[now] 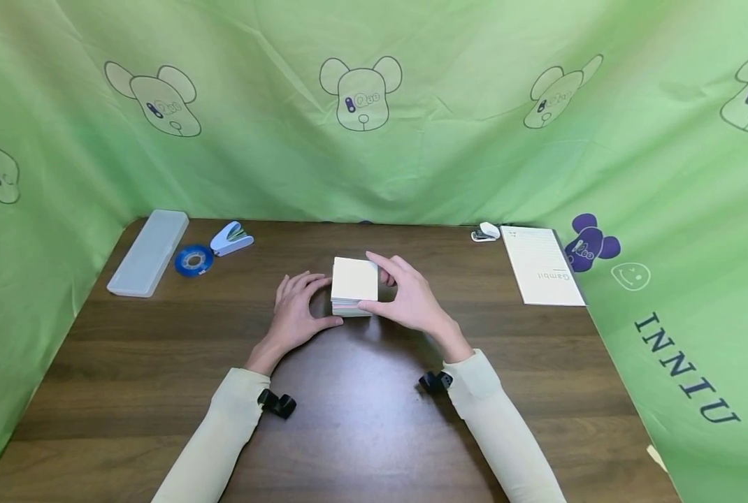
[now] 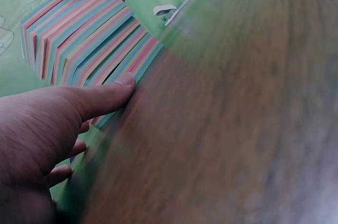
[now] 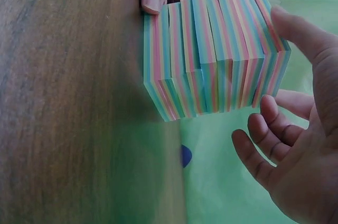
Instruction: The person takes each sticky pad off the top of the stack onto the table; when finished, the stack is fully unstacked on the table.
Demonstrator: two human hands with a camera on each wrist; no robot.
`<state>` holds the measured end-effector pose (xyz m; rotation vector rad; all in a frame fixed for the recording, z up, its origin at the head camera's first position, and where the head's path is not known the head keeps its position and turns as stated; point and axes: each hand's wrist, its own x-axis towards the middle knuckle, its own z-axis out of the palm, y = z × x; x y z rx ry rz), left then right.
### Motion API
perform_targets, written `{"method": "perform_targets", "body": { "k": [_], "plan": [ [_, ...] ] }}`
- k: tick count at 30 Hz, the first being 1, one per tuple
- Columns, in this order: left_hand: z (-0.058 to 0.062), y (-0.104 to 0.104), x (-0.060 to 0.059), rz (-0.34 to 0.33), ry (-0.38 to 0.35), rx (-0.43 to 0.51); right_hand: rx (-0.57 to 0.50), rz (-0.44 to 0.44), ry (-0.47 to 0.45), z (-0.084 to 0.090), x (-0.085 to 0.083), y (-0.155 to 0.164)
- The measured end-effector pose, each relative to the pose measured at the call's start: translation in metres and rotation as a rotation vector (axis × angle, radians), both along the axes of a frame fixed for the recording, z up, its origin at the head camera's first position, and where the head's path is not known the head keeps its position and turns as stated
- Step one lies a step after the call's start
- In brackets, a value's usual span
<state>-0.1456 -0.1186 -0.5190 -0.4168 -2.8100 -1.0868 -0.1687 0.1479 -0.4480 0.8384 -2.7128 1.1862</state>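
A tall stack of square paper notes (image 1: 355, 279) stands on the table, its top sheet cream. In the right wrist view, the sides of the note stack (image 3: 216, 55) show pink, yellow and blue-green layers, slightly uneven. My left hand (image 1: 293, 311) holds the stack low on its left side, thumb at the near face, as the left wrist view also shows. On the right, my right hand (image 1: 412, 297) grips it near the top between thumb and index finger. The other right fingers (image 3: 259, 145) stay apart from the paper.
On the left lie a pale plastic case (image 1: 149, 253), a blue tape roll (image 1: 182, 261) and a light-blue stapler-like item (image 1: 232, 239). At the back right are a small white stapler-like item (image 1: 488, 231) and a white notepad (image 1: 540, 269). A green curtain (image 1: 361, 175) surrounds the table.
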Motion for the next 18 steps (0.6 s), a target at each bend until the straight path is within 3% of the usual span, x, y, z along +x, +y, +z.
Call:
{"method": "perform_targets", "body": {
  "k": [18],
  "plan": [
    [0.0002, 0.0007, 0.0034, -0.016, 0.007, -0.038, -0.060, -0.011, -0.048, -0.0075, -0.0013, 0.0022]
  ]
}}
